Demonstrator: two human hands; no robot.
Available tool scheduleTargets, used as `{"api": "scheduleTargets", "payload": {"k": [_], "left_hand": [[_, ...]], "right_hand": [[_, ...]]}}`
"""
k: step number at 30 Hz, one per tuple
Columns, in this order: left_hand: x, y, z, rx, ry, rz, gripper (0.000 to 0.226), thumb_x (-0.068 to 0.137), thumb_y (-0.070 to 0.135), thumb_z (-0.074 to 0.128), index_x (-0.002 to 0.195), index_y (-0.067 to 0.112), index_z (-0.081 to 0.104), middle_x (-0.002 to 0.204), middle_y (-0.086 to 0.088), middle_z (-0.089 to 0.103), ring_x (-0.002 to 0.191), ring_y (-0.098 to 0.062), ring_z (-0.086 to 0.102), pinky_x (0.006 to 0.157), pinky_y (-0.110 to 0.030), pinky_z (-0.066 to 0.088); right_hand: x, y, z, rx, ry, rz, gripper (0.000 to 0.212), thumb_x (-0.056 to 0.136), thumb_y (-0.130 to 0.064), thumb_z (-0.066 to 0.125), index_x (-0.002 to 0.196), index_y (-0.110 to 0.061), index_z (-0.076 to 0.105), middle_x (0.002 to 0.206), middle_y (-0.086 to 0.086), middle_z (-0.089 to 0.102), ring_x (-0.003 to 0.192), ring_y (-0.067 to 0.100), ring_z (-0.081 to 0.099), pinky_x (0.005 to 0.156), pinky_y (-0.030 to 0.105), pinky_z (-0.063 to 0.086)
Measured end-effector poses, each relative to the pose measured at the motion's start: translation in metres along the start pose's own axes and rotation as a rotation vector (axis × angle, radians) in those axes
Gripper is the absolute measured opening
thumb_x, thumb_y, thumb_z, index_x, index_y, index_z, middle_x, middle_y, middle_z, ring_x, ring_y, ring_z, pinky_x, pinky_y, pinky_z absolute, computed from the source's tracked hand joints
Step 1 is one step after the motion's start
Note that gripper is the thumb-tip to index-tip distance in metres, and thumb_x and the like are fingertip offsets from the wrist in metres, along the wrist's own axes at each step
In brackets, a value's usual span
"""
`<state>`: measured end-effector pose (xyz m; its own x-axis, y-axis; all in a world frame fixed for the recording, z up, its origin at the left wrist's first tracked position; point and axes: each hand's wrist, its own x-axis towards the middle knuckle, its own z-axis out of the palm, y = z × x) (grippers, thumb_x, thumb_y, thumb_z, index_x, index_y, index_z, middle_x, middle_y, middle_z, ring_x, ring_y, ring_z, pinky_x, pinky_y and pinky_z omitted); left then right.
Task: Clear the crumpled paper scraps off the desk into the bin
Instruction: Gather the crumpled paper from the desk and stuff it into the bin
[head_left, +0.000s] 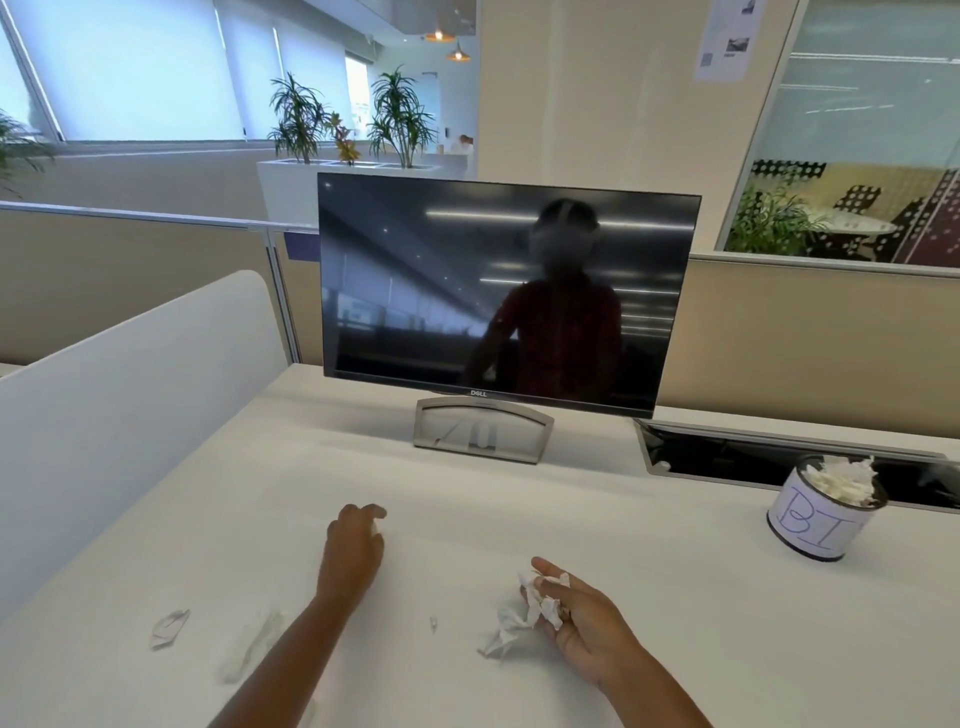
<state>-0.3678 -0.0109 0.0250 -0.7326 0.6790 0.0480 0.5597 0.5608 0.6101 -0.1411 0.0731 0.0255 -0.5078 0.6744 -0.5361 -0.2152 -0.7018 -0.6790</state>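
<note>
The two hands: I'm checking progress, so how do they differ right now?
The right hand lies palm-up, its fingers curled over a big crumpled paper wad; the left hand is palm-down, pinching only a small white scrap. The right hand is nearer the bin. Both are bare, low over the desk.

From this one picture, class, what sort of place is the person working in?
Most likely an open-plan office. A Dell monitor stands on a white desk with divider panels, and potted plants line a planter beyond the partition.
</note>
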Motion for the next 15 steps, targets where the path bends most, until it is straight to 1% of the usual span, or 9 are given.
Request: {"api": "scheduleTargets", "payload": {"k": [3, 4, 6, 7, 10, 12, 13, 15], "left_hand": [[-0.012, 0.040, 0.017, -0.210, -0.035, 0.027, 0.032, 0.087, -0.005, 0.047, 0.114, 0.005, 0.062, 0.116, -0.020, 0.059, 0.109, -0.030, 0.055, 0.093, -0.030, 0.040], [-0.017, 0.054, 0.024, -0.257, -0.053, 0.068, 0.032, 0.087, -0.005, 0.048, 0.113, 0.005, 0.062, 0.115, -0.020, 0.059, 0.106, -0.028, 0.057, 0.089, -0.027, 0.040], [-0.027, 0.081, 0.039, -0.321, -0.080, 0.170, 0.030, 0.088, -0.005, 0.049, 0.113, 0.005, 0.062, 0.113, -0.018, 0.060, 0.096, -0.022, 0.057, 0.079, -0.016, 0.038], [-0.033, 0.096, 0.046, -0.347, -0.090, 0.217, 0.029, 0.088, -0.004, 0.049, 0.112, 0.005, 0.062, 0.113, -0.017, 0.059, 0.091, -0.018, 0.056, 0.076, -0.012, 0.037], [-0.047, 0.141, 0.070, -0.429, -0.153, 0.288, 0.027, 0.089, -0.001, 0.050, 0.112, 0.006, 0.062, 0.111, -0.014, 0.060, 0.083, -0.015, 0.055, 0.070, -0.011, 0.044], [-0.055, 0.171, 0.086, -0.531, -0.225, 0.259, 0.028, 0.088, -0.002, 0.051, 0.112, 0.006, 0.062, 0.104, -0.012, 0.060, 0.076, -0.013, 0.054, 0.059, -0.003, 0.042], [-0.060, 0.187, 0.093, -0.596, -0.269, 0.222, 0.028, 0.088, -0.001, 0.051, 0.113, 0.006, 0.062, 0.100, -0.010, 0.059, 0.073, -0.012, 0.054, 0.057, -0.003, 0.041], [-0.069, 0.218, 0.108, -0.722, -0.353, 0.148, 0.028, 0.089, 0.000, 0.052, 0.115, 0.005, 0.060, 0.097, -0.008, 0.056, 0.076, -0.015, 0.055, 0.065, -0.012, 0.045]], "right_hand": [[-0.006, -0.025, -0.024, 0.058, 0.022, -0.043, 0.020, 0.088, 0.014, 0.045, 0.090, 0.000, 0.060, 0.086, 0.019, 0.061, 0.075, 0.024, 0.058, 0.043, 0.016, 0.051], [-0.008, -0.035, -0.033, 0.076, 0.032, -0.057, 0.020, 0.088, 0.013, 0.045, 0.090, -0.001, 0.060, 0.086, 0.019, 0.061, 0.075, 0.023, 0.060, 0.044, 0.016, 0.052], [-0.012, -0.054, -0.054, 0.105, 0.051, -0.088, 0.020, 0.089, 0.012, 0.046, 0.090, -0.002, 0.061, 0.087, 0.018, 0.062, 0.072, 0.021, 0.062, 0.046, 0.016, 0.053], [-0.015, -0.063, -0.064, 0.115, 0.061, -0.108, 0.020, 0.089, 0.011, 0.046, 0.091, -0.002, 0.061, 0.087, 0.017, 0.062, 0.072, 0.020, 0.063, 0.047, 0.016, 0.054], [-0.022, -0.094, -0.093, 0.143, 0.099, -0.173, 0.025, 0.090, 0.010, 0.045, 0.105, -0.003, 0.059, 0.087, 0.014, 0.063, 0.072, 0.019, 0.064, 0.049, 0.016, 0.055], [-0.029, -0.115, -0.111, 0.173, 0.122, -0.218, 0.033, 0.090, 0.010, 0.044, 0.118, -0.003, 0.054, 0.089, 0.012, 0.062, 0.076, 0.019, 0.061, 0.051, 0.016, 0.055], [-0.032, -0.126, -0.119, 0.186, 0.136, -0.241, 0.036, 0.090, 0.010, 0.043, 0.123, -0.002, 0.052, 0.090, 0.011, 0.062, 0.077, 0.018, 0.061, 0.051, 0.016, 0.055], [-0.039, -0.148, -0.134, 0.192, 0.175, -0.287, 0.038, 0.091, 0.009, 0.042, 0.128, 0.000, 0.048, 0.090, 0.008, 0.060, 0.072, 0.016, 0.065, 0.049, 0.013, 0.053]]}}
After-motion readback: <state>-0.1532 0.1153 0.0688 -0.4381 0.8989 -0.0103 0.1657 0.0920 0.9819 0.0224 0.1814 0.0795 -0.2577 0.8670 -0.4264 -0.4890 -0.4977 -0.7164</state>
